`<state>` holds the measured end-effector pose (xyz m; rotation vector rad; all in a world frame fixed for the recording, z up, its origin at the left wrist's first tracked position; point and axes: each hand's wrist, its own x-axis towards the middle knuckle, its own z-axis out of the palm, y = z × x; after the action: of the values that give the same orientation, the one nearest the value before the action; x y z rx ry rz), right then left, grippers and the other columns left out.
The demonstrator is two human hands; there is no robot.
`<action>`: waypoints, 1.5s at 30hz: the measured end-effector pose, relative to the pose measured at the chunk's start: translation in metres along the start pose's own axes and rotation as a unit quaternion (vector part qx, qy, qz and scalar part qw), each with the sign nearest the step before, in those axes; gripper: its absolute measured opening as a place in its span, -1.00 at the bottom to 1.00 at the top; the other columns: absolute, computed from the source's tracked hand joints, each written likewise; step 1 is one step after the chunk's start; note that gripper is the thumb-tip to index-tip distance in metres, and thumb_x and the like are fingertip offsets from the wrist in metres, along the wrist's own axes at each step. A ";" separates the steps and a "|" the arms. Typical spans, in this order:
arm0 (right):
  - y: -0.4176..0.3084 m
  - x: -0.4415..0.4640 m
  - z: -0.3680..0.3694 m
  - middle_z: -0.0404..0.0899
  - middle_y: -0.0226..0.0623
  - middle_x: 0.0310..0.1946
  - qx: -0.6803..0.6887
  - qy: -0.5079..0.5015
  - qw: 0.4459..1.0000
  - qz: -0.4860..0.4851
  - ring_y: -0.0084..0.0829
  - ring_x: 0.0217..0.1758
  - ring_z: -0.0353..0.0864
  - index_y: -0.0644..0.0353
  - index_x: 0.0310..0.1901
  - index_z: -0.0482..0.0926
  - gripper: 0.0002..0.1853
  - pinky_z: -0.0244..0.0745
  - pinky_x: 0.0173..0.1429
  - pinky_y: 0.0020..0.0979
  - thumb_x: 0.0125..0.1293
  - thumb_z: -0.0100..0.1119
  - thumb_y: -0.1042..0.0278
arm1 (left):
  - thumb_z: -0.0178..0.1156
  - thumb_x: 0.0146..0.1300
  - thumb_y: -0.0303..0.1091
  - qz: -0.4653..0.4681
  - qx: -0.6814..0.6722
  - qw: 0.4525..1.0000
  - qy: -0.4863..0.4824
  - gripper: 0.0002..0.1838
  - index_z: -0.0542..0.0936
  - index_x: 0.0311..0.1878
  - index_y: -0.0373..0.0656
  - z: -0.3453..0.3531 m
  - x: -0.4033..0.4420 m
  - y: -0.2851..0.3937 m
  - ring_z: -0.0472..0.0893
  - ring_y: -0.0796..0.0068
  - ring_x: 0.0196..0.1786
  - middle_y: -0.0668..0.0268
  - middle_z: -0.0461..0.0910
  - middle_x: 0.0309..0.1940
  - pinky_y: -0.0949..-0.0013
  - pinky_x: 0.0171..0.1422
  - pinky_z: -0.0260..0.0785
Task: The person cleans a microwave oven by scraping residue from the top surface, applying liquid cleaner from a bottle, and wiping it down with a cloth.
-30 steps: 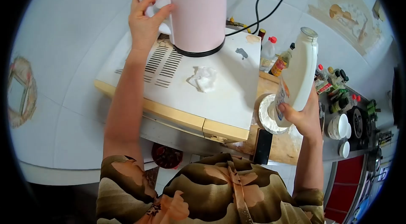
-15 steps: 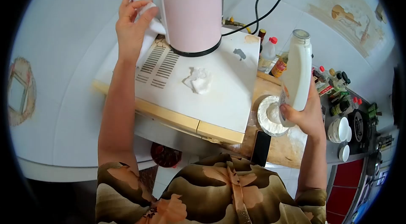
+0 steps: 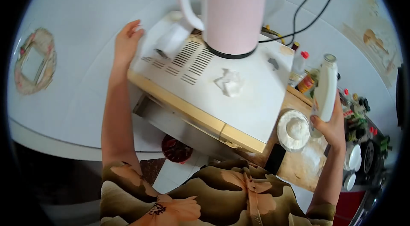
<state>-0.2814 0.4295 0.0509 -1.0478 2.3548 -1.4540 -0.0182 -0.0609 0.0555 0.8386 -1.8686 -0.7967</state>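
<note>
My left hand (image 3: 128, 42) is raised left of the white appliance (image 3: 256, 106), its fingers bent toward the thumb; whether they pinch anything is too small to tell. A pink kettle (image 3: 234, 12) with a white handle stands on the appliance, apart from that hand. In front of the kettle lies a crumpled white tissue (image 3: 230, 83). My right hand (image 3: 333, 125) is wrapped round an uncapped white plastic bottle (image 3: 326, 87), held upright with a slight tilt. Beside the bottle's lower end is a bowl of white powder (image 3: 294, 131).
The bowl stands on a floury wooden board (image 3: 305, 166), near a black phone (image 3: 275, 159). Condiment bottles (image 3: 298, 69), white bowls (image 3: 352, 157) and a stove (image 3: 367, 157) are at the right. Black cables (image 3: 314, 22) hang behind the kettle. A red basket (image 3: 176, 149) sits low down.
My left hand has let go of the kettle's handle and moved away to the left. The view has shifted, and my right hand still holds the bottle.
</note>
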 end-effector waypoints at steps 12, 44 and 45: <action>-0.004 -0.001 0.000 0.49 -0.23 0.02 -0.041 0.002 0.999 0.001 -0.36 0.07 0.47 0.21 0.41 0.21 0.04 0.36 0.22 -0.32 -0.27 0.33 0.29 | 0.19 0.25 -0.37 -0.014 0.312 0.945 -0.097 -0.61 0.58 0.16 -0.19 0.014 0.012 -0.047 0.60 0.35 -0.12 0.21 0.66 -0.17 0.33 -0.02 0.43; 0.012 0.050 -0.009 0.45 -0.04 0.21 -0.157 -0.115 0.979 -0.054 -0.13 0.24 0.48 0.08 0.44 0.22 0.02 0.33 0.37 -0.23 -0.22 0.37 0.36 | 0.28 0.23 -0.44 0.165 -0.002 0.926 -0.340 -0.86 0.55 -0.31 -0.31 0.170 -0.114 0.158 0.39 0.53 -0.61 0.28 0.50 -0.64 0.39 -0.46 0.27; 0.015 0.052 -0.008 0.45 -0.04 0.20 -0.162 -0.120 0.977 -0.064 -0.12 0.23 0.49 0.07 0.43 0.22 0.01 0.34 0.36 -0.23 -0.21 0.37 0.36 | 0.27 0.25 -0.42 0.180 0.021 0.927 -0.328 -0.85 0.55 -0.30 -0.31 0.179 -0.113 0.155 0.43 0.51 -0.60 0.25 0.53 -0.62 0.39 -0.45 0.30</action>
<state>-0.3309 0.4054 0.0523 -1.3888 2.4300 -0.9284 -0.1753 0.1500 0.0586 0.2257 -2.5365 -0.8642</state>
